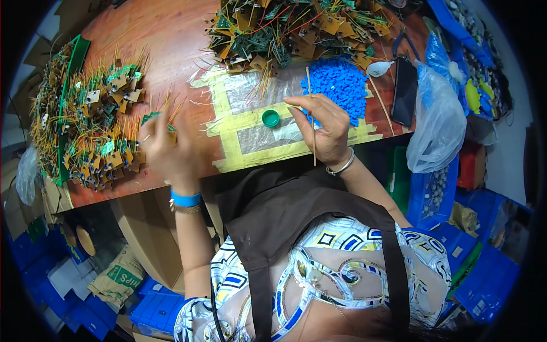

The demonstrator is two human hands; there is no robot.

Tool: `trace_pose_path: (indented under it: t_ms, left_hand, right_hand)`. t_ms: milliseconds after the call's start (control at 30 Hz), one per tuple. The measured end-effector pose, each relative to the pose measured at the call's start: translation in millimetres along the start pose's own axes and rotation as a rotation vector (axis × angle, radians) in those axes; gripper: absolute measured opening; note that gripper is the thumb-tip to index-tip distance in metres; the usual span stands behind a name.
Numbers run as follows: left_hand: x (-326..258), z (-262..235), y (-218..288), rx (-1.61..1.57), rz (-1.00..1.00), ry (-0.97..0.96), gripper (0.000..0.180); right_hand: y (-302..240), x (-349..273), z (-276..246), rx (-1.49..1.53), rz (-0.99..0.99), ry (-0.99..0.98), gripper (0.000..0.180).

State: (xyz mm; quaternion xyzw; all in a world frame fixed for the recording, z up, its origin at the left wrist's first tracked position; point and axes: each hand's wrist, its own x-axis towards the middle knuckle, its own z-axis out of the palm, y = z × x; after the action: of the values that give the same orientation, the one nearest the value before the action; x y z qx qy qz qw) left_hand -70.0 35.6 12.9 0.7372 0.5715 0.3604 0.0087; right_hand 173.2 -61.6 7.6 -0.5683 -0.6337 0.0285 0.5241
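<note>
My right hand (323, 130) pinches a thin wooden stick (311, 117) held upright over the taped plastic sheet (250, 114), close to a small green bottle cap (270, 118) and a heap of small blue plastic pieces (341, 84). My left hand (165, 147) is blurred; it holds a small green circuit board with thin wires (154, 118) at the right edge of the left pile of wired boards (91, 125). A second pile of wired boards (290, 31) lies at the back of the wooden table (165, 45).
A black phone (405, 91), a white dropper bottle (379, 68) and a clear plastic bag (436, 122) sit at the right. Blue bins (484, 268) stand on the right and below; cardboard boxes (142, 239) and a paper sack (117, 279) sit under the table.
</note>
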Motion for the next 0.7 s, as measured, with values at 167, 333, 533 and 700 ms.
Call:
trace_pose_path:
  t_ms: [167,333,533,700]
  left_hand:
    - [24,79,62,-0.418,0.136,-0.248,0.019]
    - [34,123,69,-0.602,-0.208,-0.269,0.019]
    - [27,103,78,-0.423,0.095,-0.151,0.019]
    - [40,99,104,-0.132,0.83,-0.025,0.028]
  right_hand:
    - [-6,1,-3,-0.005,-0.057,0.049,0.027]
    - [-1,-6,-9,-0.033,-0.054,0.057,0.026]
    - [0,-7,-9,-0.024,-0.042,0.053,0.025]
    - [-5,-4,-6,-0.03,-0.092,0.064,0.025]
